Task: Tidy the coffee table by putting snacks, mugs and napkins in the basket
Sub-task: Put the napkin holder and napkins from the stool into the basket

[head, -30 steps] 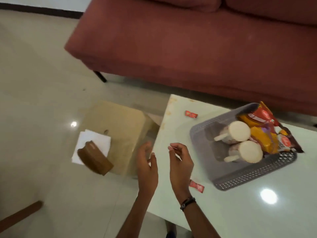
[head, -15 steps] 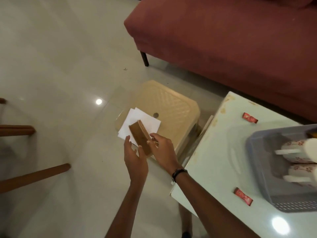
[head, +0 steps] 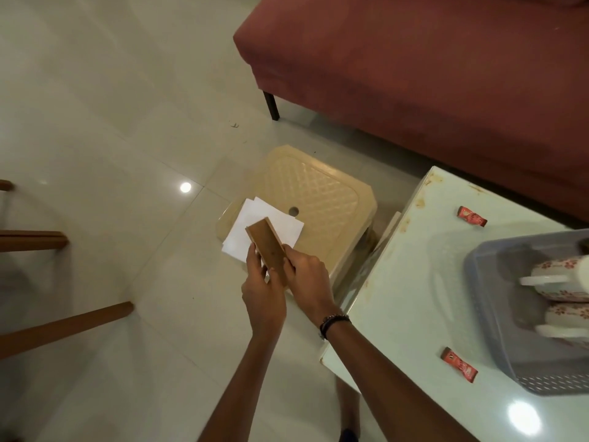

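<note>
Since half a second ago both your hands have closed on the brown holder (head: 267, 250), left hand (head: 263, 290) and right hand (head: 307, 275) gripping its near end over the stool (head: 322, 199); its long axis runs far-left, napkins (head: 271, 224) just beyond, basket (head: 484, 314) far right, cut off

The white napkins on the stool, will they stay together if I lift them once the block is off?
Probably not. The white napkins look like thin, loose sheets, already fanned out at the corners, so they would likely flop and slide apart. One corner overhangs the stool, so a push may drop them.
</note>
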Available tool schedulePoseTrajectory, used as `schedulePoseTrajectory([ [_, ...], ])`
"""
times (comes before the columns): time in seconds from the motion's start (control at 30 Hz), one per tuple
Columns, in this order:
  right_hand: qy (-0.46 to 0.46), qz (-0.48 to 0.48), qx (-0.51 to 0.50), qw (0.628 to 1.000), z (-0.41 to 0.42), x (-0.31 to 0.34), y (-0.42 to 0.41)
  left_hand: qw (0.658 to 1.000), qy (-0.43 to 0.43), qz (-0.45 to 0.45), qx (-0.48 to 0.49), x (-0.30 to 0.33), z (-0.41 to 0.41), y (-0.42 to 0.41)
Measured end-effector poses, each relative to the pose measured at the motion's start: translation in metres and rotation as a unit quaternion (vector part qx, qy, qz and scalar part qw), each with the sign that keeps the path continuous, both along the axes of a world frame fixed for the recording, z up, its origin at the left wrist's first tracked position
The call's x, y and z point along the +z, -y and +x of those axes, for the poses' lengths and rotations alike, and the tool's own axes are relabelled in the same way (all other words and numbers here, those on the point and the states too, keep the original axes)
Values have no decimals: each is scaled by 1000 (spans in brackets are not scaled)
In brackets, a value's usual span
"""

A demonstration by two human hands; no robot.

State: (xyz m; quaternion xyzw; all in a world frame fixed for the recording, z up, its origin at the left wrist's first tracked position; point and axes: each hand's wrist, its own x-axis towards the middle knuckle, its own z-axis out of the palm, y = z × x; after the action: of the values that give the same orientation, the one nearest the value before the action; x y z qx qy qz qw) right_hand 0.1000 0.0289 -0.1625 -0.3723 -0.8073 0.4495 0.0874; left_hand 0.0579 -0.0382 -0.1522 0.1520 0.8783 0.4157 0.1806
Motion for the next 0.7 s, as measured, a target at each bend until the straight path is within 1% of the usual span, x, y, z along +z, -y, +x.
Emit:
schedulePoseTrajectory([
  [0.1,-30,-12,-35,999,24,10,-3,1000,-20,4,-20,14,21,-6],
  [0.17,-36,2,-69,997,50,18,-9,997,-40,14,-58,24,43,-14],
  [0.23,-40,20,-104,994,84,27,-17,993,-41,30,-102,32,71,-25],
  [0.4,-30,67,-179,981,180,38,-48,981,-12,64,-182,34,155,-60],
  [0.53,3,119,-232,965,261,36,-75,967,40,73,-242,46,229,-91],
  [0.6,12,127,-249,960,296,34,-86,959,49,72,-268,42,260,-105],
  [0.67,14,122,-268,956,325,28,-94,954,43,52,-293,29,283,-116],
  [0.7,19,123,-273,954,336,24,-98,951,56,38,-301,23,293,-120],
])
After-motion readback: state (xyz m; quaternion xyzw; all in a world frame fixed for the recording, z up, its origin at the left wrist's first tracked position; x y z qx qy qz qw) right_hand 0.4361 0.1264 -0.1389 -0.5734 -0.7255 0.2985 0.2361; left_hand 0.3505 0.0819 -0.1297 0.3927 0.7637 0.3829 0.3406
